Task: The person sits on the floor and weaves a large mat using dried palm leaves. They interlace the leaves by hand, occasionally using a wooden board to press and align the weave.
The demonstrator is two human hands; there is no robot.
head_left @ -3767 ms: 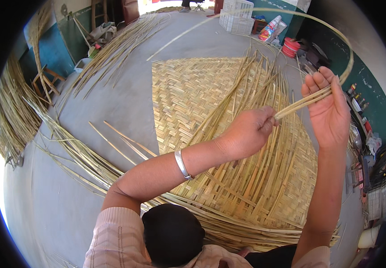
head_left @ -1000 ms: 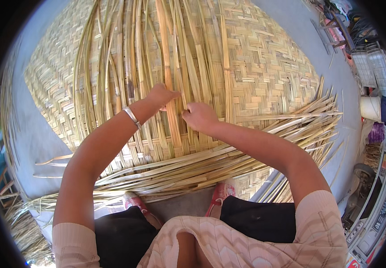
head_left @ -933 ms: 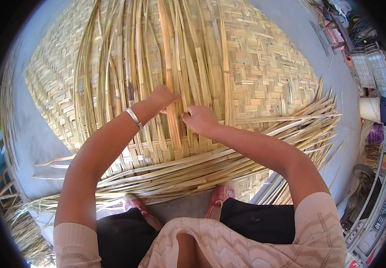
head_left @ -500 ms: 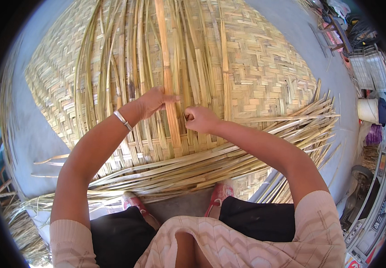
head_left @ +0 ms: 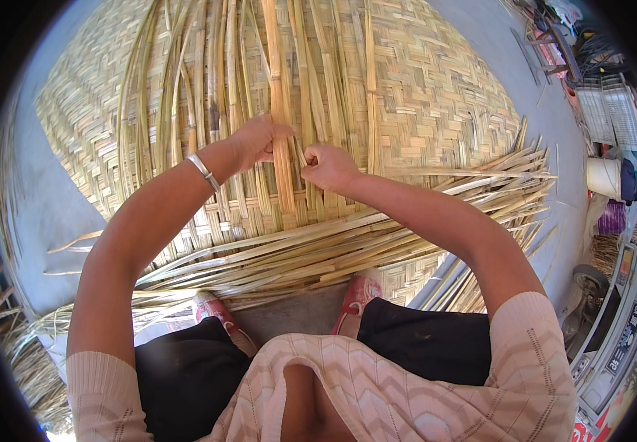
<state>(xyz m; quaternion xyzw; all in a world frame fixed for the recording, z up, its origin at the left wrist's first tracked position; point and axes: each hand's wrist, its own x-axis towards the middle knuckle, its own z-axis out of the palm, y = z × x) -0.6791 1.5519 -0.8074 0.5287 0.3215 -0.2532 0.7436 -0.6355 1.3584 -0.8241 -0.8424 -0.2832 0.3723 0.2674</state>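
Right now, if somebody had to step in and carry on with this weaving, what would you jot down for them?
Left hand: closed on the wide bamboo strip, fingers over it.
Right hand: pinching thin strips just beside that wide one.
Woven mat: flat on the grey floor, tight weave across its far and right parts.
Loose upright strips: fan away from the hands, not yet woven in.
Bundle of long strips: lies crosswise between hands and feet.
Left: unwoven strips near the hands.

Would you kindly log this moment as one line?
left hand: on wide strip | right hand: pinching thin strip | woven mat: flat beneath
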